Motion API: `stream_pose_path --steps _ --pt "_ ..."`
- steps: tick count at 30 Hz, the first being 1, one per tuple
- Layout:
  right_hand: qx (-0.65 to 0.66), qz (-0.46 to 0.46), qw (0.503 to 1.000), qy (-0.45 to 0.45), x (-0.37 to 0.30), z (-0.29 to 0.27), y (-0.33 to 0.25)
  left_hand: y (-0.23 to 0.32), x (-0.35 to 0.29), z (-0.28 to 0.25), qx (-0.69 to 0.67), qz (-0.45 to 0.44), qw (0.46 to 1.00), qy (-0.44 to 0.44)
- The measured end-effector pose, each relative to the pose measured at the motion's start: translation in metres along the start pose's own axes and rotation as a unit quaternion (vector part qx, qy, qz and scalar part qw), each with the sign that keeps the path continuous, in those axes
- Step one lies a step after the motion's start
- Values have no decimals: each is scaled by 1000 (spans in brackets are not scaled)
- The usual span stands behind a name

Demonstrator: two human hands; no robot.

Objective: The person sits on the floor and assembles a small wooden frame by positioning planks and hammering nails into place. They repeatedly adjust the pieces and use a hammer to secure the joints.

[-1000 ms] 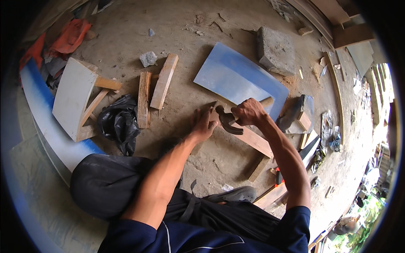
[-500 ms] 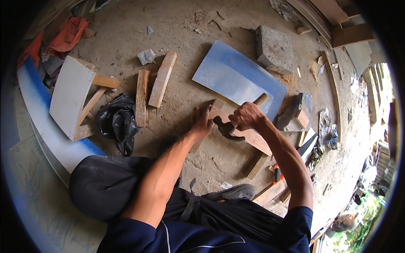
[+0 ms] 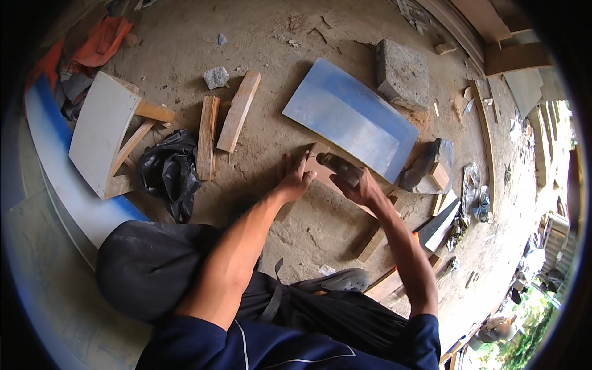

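Observation:
My right hand (image 3: 359, 187) grips a hammer (image 3: 336, 165), closed round it close to the dark head. The hammer's head is over a short wooden board (image 3: 322, 175), near its left end. At that end my left hand (image 3: 296, 184) is closed against the wood, with its thumb pointing toward the hammer. A small wooden piece (image 3: 319, 148) juts out at the board's far edge beside the left fingers. A wooden crosspiece (image 3: 372, 242) shows at the board's right end. Whether a nail stands between thumb and fingers is too small to tell.
A blue-white sheet (image 3: 351, 117) lies beyond the board, beside a concrete block (image 3: 402, 74). On the left are two loose wood pieces (image 3: 239, 111), a black plastic bag (image 3: 169, 169) and a white-panelled wooden frame (image 3: 102, 135). A handsaw blade (image 3: 441, 223) is at the right.
My right hand has turned the hammer round: its claw was down on the board with the handle pointing away, and now its head lies toward my left hand. My left hand has barely moved.

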State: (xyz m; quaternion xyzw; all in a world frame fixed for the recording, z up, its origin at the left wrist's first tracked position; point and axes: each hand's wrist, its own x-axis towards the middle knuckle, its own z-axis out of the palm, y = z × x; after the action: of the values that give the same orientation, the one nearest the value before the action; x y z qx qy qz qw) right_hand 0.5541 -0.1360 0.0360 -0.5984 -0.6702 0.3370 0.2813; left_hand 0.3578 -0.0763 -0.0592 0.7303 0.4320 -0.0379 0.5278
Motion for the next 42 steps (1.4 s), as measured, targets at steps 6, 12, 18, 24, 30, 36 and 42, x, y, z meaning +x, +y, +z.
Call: stream_pose_path --steps 6,12,18,24,30,36,42 --pt "109 293 950 31 11 13 -45 0 0 1 -60 13 998 7" --pt "12 121 968 220 7 20 -34 -1 7 10 -51 34 998 10" --pt "-42 -8 964 263 11 39 -40 1 2 4 -42 21 999 5" --pt "20 130 971 198 10 46 -39 -4 2 2 -24 4 1000 14" --pt "168 275 923 211 -2 65 -38 -6 4 5 -42 0 999 10" --pt "351 414 803 246 -9 70 -36 -6 9 7 -54 -24 998 5" --pt "563 436 616 337 -15 95 -38 -31 12 -9 -103 60 986 117"
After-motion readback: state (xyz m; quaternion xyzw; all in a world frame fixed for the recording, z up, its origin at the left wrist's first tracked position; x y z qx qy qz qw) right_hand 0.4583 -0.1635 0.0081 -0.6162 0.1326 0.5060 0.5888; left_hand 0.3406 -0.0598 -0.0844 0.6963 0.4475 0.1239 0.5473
